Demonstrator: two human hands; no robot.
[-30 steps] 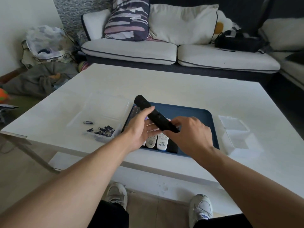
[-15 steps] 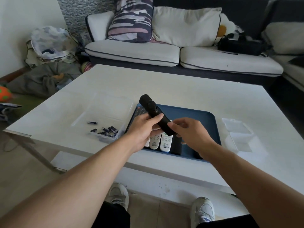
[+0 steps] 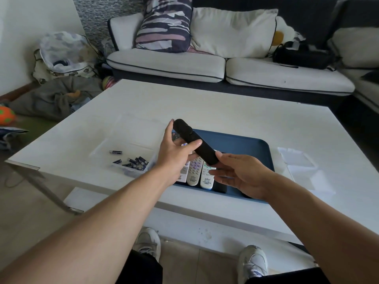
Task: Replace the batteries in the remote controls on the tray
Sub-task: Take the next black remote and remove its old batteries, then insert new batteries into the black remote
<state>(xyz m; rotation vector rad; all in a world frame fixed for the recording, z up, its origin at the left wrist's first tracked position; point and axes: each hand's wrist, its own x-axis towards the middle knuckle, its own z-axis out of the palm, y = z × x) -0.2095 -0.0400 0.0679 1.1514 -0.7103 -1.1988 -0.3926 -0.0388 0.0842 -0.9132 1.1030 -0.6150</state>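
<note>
A white sofa (image 3: 205, 64) with a striped cushion (image 3: 164, 23) and a cream cushion (image 3: 231, 31) fills the twelve o'clock side of the room, a black bag (image 3: 301, 56) resting on its seat toward two o'clock. In front of it stands a white coffee table (image 3: 205, 107), seen from a person's head-worn camera. A heap of grey cloth and bags (image 3: 59, 78) lies on the floor at ten o'clock, with an orange ball (image 3: 6, 115) at nine o'clock.

On the table's near side sits a dark blue tray (image 3: 246, 148). At the tray's nine o'clock lies a clear shallow container (image 3: 123, 148) holding a scatter of small dark batteries (image 3: 133, 160); at its three o'clock lies a clear plastic lid or box (image 3: 297, 160).

Above the tray the person holds a long black remote control (image 3: 196, 147), tilted from eleven o'clock down toward five o'clock. The left hand (image 3: 176, 154) grips it around the middle, thumb across the top and fingers curled beneath. The right hand (image 3: 242, 173) is at the remote's lower end, thumb touching its tip and fingers extended underneath; whether those fingers actually clasp the remote cannot be told.

Beneath the raised remote, a row of white remotes (image 3: 196, 173) lies side by side at the tray's near left, partly hidden by the left hand. Two pale sneakers (image 3: 252, 261) show at six o'clock.
</note>
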